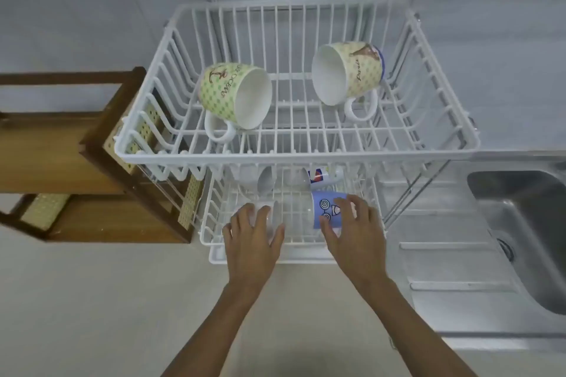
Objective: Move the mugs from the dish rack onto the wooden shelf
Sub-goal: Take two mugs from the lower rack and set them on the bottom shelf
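Note:
Two mugs lie on their sides in the upper tier of the white dish rack [294, 159]: a green-patterned mug [228, 92] at the left and a cream mug [352, 70] at the right, handles down. In the lower tier, my left hand [252, 234] wraps a clear glass [269, 217]. My right hand [352, 226] grips a blue printed cup [329, 208]. The wooden shelf [76, 156] stands to the left of the rack.
A steel sink [526, 236] with a ribbed drainboard lies to the right. Another clear glass [294, 180] and a small white cup with a red-and-blue logo [321, 176] rest deeper in the lower tier. Beige counter runs in front, tiled wall behind.

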Motion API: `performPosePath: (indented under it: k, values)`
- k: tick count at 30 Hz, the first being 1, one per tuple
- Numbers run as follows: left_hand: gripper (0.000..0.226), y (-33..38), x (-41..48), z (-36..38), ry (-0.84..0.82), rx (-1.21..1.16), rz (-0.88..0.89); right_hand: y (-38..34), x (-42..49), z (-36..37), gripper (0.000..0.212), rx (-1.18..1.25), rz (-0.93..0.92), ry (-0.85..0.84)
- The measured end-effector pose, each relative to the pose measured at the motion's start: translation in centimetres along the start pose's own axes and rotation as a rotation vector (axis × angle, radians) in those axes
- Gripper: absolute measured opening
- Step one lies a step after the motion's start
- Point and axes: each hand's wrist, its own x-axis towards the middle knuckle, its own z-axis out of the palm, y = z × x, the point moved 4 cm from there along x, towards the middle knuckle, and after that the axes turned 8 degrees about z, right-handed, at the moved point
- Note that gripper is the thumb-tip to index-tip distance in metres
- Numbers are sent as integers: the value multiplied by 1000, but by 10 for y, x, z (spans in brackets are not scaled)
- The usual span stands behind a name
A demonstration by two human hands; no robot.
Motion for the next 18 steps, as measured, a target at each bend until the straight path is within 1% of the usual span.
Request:
performPosePath:
  k: [1, 4, 6, 8, 11, 18]
  values:
    - [42, -2, 3, 1, -22, 9, -14, 1, 3, 5, 41, -1, 14, -25]
    - [46, -6, 6, 5, -4, 35, -64, 0, 5, 18, 56, -43, 89, -138]
    - [49, -8, 6, 10, -18, 23, -87, -2, 5, 25, 66, -57, 109, -158]
    - [52, -10, 7, 14, -27, 18, -105, -3, 10, 29, 73, -60, 126, -134]
    - [52, -11, 12, 16, -43, -40, -132, -5, 16, 33, 76, -65, 145, -114]
    - [50, -17, 20, 24, 35, -199, -98, -3, 23, 42, 71, -18, 186, -150]
